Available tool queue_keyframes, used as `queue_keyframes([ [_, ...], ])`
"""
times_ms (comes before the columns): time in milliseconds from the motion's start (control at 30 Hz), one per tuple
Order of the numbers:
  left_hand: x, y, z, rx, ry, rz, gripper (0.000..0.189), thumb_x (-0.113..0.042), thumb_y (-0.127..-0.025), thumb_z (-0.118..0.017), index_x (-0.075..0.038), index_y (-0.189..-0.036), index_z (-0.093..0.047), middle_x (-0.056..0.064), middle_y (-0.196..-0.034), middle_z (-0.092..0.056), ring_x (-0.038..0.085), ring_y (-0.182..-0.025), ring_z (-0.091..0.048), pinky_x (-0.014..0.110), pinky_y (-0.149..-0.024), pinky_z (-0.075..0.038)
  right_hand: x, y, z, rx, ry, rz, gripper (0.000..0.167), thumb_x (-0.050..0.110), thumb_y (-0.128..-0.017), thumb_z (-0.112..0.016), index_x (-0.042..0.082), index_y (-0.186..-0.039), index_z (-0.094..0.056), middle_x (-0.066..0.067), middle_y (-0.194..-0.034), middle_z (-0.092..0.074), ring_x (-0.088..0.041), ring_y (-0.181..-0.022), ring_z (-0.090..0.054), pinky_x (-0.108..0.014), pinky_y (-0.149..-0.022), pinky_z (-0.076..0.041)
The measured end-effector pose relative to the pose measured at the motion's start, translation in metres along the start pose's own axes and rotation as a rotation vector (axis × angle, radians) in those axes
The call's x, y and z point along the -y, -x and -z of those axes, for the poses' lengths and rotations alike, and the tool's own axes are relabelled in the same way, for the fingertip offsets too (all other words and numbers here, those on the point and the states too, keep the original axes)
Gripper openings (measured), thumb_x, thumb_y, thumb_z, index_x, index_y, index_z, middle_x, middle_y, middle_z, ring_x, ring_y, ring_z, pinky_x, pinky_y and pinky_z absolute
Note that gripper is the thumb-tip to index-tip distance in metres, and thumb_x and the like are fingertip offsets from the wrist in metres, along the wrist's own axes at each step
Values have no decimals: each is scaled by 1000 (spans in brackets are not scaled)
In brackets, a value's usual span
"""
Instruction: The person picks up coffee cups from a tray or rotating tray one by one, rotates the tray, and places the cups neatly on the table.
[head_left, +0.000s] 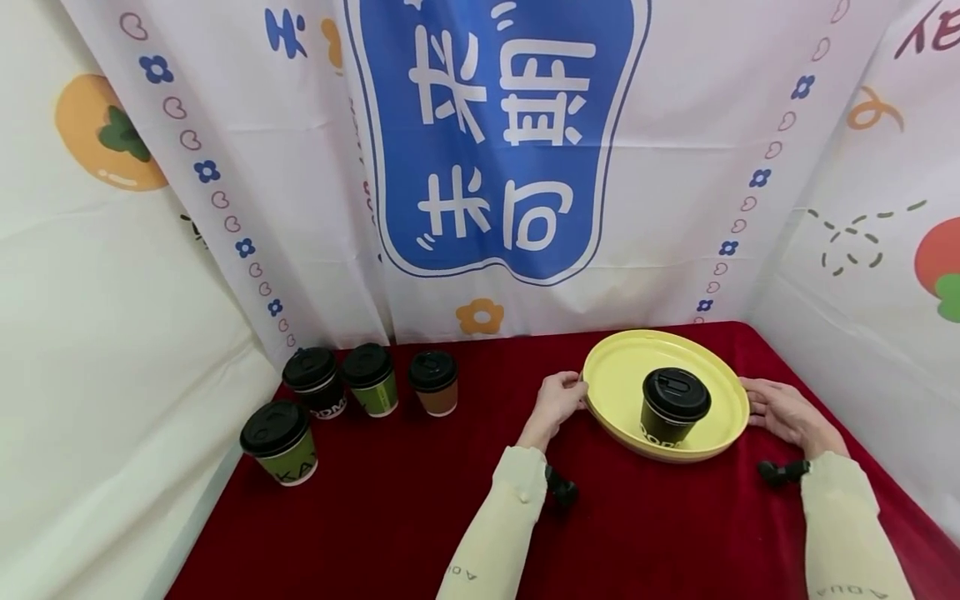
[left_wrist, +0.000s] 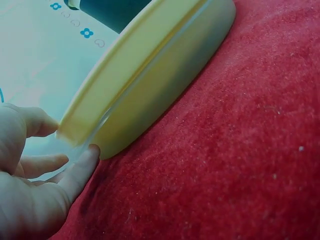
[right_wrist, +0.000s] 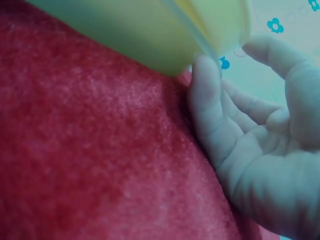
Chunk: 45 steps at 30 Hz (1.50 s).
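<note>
A round yellow tray with a raised rim is on the red cloth at the right. Standing in it is a dark paper cup with a black lid and pale lettering. My left hand holds the tray's left edge, its thumb and fingertips at the rim in the left wrist view. Across from it, my right hand holds the right edge between thumb and forefinger. From the side, a seam runs round the tray wall. Whether its underside is lifted anywhere is hard to tell.
At the left stand several lidded paper cups: a green cup in front, a black cup, another green cup and a brown cup. Red cloth covers the table. Printed white curtains enclose its back and sides.
</note>
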<state>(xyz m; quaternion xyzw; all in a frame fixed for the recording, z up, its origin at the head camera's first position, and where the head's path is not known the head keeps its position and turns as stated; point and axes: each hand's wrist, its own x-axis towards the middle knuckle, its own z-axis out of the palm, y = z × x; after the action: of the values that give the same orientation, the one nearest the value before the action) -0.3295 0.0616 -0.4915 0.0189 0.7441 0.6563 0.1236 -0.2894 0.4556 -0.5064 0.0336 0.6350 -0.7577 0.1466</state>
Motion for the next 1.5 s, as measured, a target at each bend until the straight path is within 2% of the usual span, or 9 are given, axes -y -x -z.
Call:
queue_keyframes([
  [133, -1, 1, -3, -19, -17, 12, 42, -19, -95, -60, -3, -134, -59, 12, -118, -68, 15, -86, -70, 32, -78, -59, 1, 3, 1, 13, 7, -3, 28, 22, -106, -44, 24, -102, -72, 5, -90, -74, -8, -82, -69, -30, -73, -59],
  [267, -1, 0, -5, -14, -22, 26, 42, -19, -95, -60, -4, -134, -60, 12, -121, -67, 15, -87, -71, 33, -80, -59, 3, 5, 1, -31, 99, -26, 26, 27, -105, -46, 27, -99, -71, 6, -87, -74, -8, -79, -69, -31, -72, -59],
  [333, 0, 0, -6, -14, -25, 32, 42, -19, -95, -59, -5, -134, -60, 11, -121, -67, 15, -88, -71, 32, -81, -58, 6, 7, 1, -65, 188, -43, 24, 30, -105, -47, 27, -97, -69, 7, -84, -72, -8, -76, -69, -31, -70, -59],
  [433, 1, 0, -6, -18, -25, 36, 41, -19, -95, -59, -4, -133, -60, 11, -121, -67, 15, -88, -70, 32, -80, -58, 12, 9, -3, -112, 358, -66, 23, 36, -103, -49, 20, -100, -65, 6, -81, -70, -9, -73, -69, -32, -70, -60],
  [633, 1, 2, -6, -19, -4, 40, 41, -18, -94, -59, -4, -133, -60, 12, -120, -67, 15, -88, -70, 31, -79, -59, 36, 12, -15, -185, 656, -65, 52, 38, -103, -48, -10, -121, -48, 0, -85, -66, -12, -73, -67, -37, -71, -60],
  [733, 1, 2, -6, -17, 0, 37, 41, -19, -95, -59, -4, -134, -60, 12, -121, -67, 16, -89, -70, 32, -80, -59, 48, 12, -22, -217, 757, -41, 58, 38, -103, -46, -16, -126, -44, -6, -88, -65, -14, -71, -65, -37, -68, -60],
  [833, 0, 3, -5, -18, 5, 34, 41, -19, -95, -59, -4, -133, -60, 12, -122, -66, 16, -90, -70, 31, -80, -58, 58, 11, -28, -235, 850, -9, 57, 35, -103, -47, -17, -125, -45, -14, -93, -62, -15, -71, -64, -36, -66, -60],
  [1167, 0, 4, -2, -25, 22, 28, 40, -20, -94, -61, -4, -131, -61, 11, -118, -68, 15, -89, -70, 30, -79, -59, 68, -1, -41, -261, 992, 20, 36, 21, -96, -55, -11, -112, -52, -20, -92, -60, -21, -73, -62, -36, -61, -60],
  [1500, 1, 2, -2, -9, 22, 23, 42, -21, -95, -60, -4, -133, -60, 12, -123, -66, 17, -93, -70, 31, -81, -58, 67, -16, -45, -228, 1086, -67, 31, 14, -91, -54, -10, -110, -56, -16, -85, -59, -19, -63, -62, -36, -58, -59],
])
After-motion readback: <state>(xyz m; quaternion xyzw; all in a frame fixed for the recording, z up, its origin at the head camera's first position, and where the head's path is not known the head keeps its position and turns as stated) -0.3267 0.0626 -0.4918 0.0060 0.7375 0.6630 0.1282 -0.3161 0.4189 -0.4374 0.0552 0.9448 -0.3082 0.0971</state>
